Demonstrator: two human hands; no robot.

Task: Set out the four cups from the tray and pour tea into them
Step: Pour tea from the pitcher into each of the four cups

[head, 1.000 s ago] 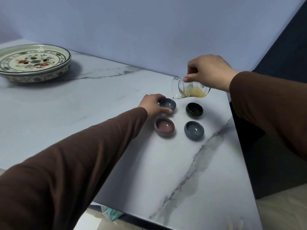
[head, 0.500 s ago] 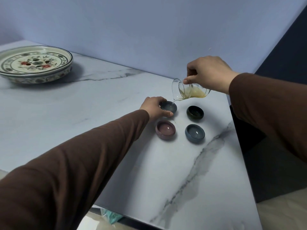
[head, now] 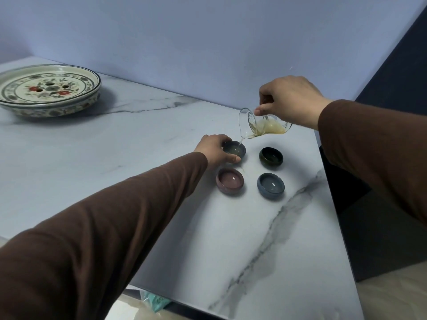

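Pouring step, near to far: pink ceramic cup (head: 229, 180) and blue-grey cup (head: 270, 185) stand on the white marble worktop (head: 265, 262); beyond, the left hand (head: 215, 148) grips the grey cup (head: 234, 148) as the right hand (head: 288, 99) tips the clear glass pitcher (head: 258, 125). Presumably the dark green cup (head: 271, 157) follows; the patterned tray (head: 46, 88) lies farthest.

A: Count pls?
B: 4 cups: grey cup (head: 233, 149), dark cup (head: 271, 157), pink cup (head: 230, 180), blue cup (head: 270, 185). 1 glass pitcher (head: 258, 127). 1 tray (head: 47, 90), 10 o'clock.
A: Hands?
B: 2: left hand (head: 216, 148), right hand (head: 288, 98).
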